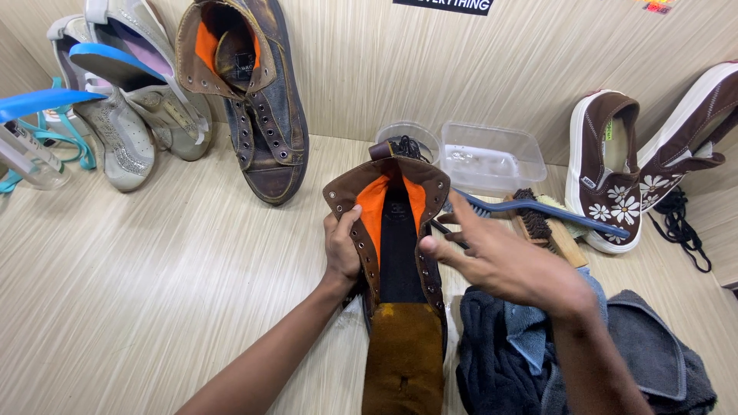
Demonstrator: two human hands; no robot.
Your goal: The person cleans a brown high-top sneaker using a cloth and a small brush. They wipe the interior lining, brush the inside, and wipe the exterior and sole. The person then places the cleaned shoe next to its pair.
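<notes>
A brown high-top shoe (pixel 400 292) with orange lining and no laces lies in front of me, its opening spread wide and the toe toward me. My left hand (pixel 342 250) grips its left eyelet flap. My right hand (pixel 500 257) hovers just right of the shoe, fingers spread and holding nothing, thumb near the right flap. A blue-handled brush (pixel 553 214) lies behind my right hand.
The matching brown shoe (pixel 257 100) leans on the back wall. Grey sneakers (pixel 131 115) stand at left, brown flowered slip-ons (pixel 615 169) at right. Two clear tubs (pixel 492 157), a wooden brush (pixel 546 227), black laces (pixel 680 223) and dark cloths (pixel 530 353) surround the work spot.
</notes>
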